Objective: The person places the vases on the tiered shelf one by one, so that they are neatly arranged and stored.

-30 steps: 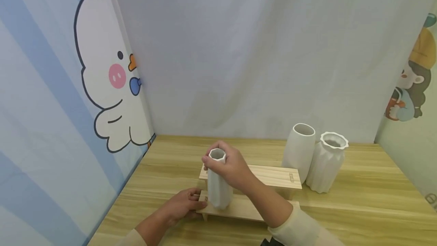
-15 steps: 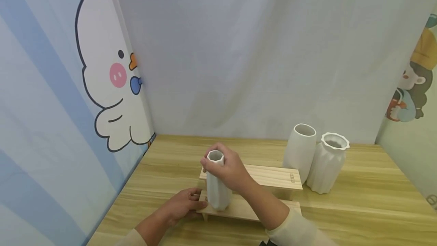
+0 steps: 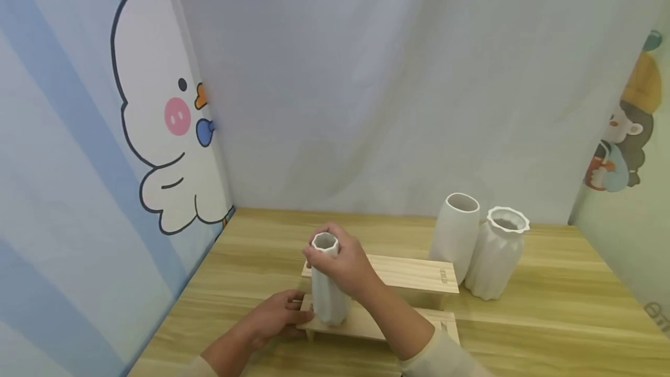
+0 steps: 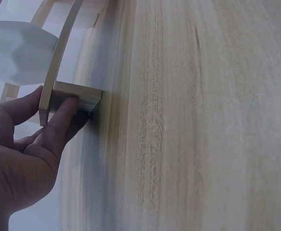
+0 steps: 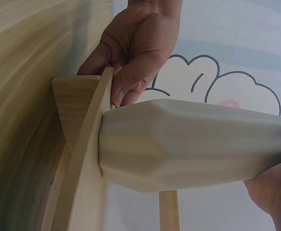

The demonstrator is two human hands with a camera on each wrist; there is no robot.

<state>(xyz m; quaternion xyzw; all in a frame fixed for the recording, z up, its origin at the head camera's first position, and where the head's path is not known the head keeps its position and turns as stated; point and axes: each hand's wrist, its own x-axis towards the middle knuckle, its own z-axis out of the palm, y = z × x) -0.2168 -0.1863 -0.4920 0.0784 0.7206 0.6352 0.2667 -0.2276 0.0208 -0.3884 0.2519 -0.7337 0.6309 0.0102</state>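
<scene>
My right hand [image 3: 348,266] grips a slim white faceted vase [image 3: 330,301] near its mouth, thumb and fingers curled round the neck. The vase stands upright at the left end of the lower board [image 3: 369,323] of a two-tier wooden stand. In the right wrist view its base [image 5: 126,144] sits flush against that board. My left hand [image 3: 272,319] holds the left end of the same board. In the left wrist view the thumb is on the board's top side and the fingers [image 4: 61,122] reach under it, against the support leg [image 4: 78,94].
The stand's upper board [image 3: 410,273] lies just behind the held vase. Beyond its right end stand a tall smooth white vase [image 3: 455,237] and a ribbed white vase [image 3: 494,260] with a wavy rim, close together. A grey curtain [image 3: 392,103] hangs behind the wood-grain table [image 3: 539,319].
The held vase and my right hand have shifted slightly left and toward me along the lower board. My left hand keeps its hold on the board's end. The head view has turned slightly.
</scene>
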